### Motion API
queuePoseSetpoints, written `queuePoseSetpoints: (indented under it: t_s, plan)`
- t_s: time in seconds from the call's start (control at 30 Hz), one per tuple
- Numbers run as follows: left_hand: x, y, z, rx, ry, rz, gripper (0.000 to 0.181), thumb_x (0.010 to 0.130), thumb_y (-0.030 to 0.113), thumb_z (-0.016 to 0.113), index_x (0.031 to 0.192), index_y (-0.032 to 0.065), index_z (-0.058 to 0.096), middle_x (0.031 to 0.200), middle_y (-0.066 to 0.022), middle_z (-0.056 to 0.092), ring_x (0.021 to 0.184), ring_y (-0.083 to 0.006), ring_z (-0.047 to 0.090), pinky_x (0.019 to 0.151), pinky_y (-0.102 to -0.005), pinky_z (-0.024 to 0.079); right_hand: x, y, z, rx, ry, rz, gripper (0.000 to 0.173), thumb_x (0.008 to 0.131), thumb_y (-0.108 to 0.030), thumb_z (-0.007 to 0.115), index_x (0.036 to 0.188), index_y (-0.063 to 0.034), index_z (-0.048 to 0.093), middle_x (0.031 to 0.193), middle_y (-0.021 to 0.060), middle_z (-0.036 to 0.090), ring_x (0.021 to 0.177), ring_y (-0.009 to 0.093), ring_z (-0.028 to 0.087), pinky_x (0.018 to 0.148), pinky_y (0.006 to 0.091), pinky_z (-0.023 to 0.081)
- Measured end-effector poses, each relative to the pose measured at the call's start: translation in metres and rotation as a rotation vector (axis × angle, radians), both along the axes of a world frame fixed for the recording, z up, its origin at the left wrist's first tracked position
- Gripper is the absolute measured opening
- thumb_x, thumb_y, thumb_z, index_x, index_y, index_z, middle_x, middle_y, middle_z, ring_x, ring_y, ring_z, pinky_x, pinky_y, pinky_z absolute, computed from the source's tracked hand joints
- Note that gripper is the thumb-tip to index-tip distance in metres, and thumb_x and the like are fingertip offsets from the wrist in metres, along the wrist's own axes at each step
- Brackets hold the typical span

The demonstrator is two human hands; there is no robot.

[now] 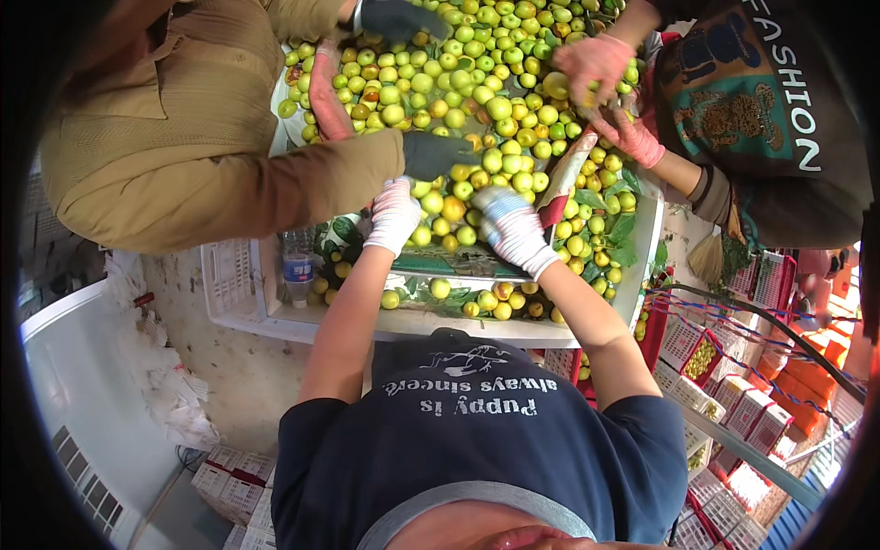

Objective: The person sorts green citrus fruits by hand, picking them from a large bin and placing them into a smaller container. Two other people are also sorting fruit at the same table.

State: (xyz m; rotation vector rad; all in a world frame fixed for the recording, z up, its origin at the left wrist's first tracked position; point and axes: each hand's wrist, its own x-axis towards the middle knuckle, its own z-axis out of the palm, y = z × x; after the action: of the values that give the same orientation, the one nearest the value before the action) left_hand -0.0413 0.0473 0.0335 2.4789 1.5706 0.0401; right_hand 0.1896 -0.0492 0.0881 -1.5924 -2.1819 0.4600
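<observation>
Yellow-green jujube-like fruits [454, 206] cover the sorting table between my hands. My left hand [394, 216], in a striped knit glove, rests at the left edge of the pile beside a co-worker's dark-gloved hand; whether it holds a fruit is hidden. On the right of the same fruits, my right hand [512, 227], gloved alike, is blurred, back upward, its fingers among the fruits; its grasp cannot be made out. A red and white cloth strip [567, 172] runs just beyond it. Below my hands, more fruits and leaves lie in a trough by the table's pale rim [426, 328].
One co-worker [227, 151] reaches in from the left, another [742, 124] in pink gloves from the right. A plastic bottle [298, 271] lies in the left corner. White crates [234, 478] stand lower left, more crates [694, 350] and wires [763, 309] at right.
</observation>
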Motion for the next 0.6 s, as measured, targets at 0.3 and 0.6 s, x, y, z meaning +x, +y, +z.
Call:
queuePoseSetpoints:
  t_s: [0.3,0.6]
  plan:
    - [0.005,-0.021,0.013,-0.411,-0.079,0.223,0.058,0.075,0.01,0.059,0.132,0.0115,0.047,0.111,-0.0253,0.057,0.102,-0.0399,0.058,0.088,-0.0432,0.049,-0.033,-0.014,-0.017,0.029,-0.23,-0.623,0.06,0.083,-0.032,0.06,0.137,-0.0128,0.04,0.14,0.0195,0.036,0.131,0.039,0.031,0.106,0.0541,0.025]
    - [-0.006,-0.057,-0.002,-0.803,-0.375,0.109,0.055,0.083,0.013,0.055,0.137,0.0172,0.042,0.119,-0.0255,0.056,0.111,-0.0388,0.055,0.096,-0.0419,0.043,-0.038,-0.001,-0.036,-0.297,-0.505,0.043,0.044,0.09,-0.019,0.047,0.132,-0.0294,0.048,0.111,0.0139,0.058,0.099,0.031,0.061,0.087,0.0461,0.045]
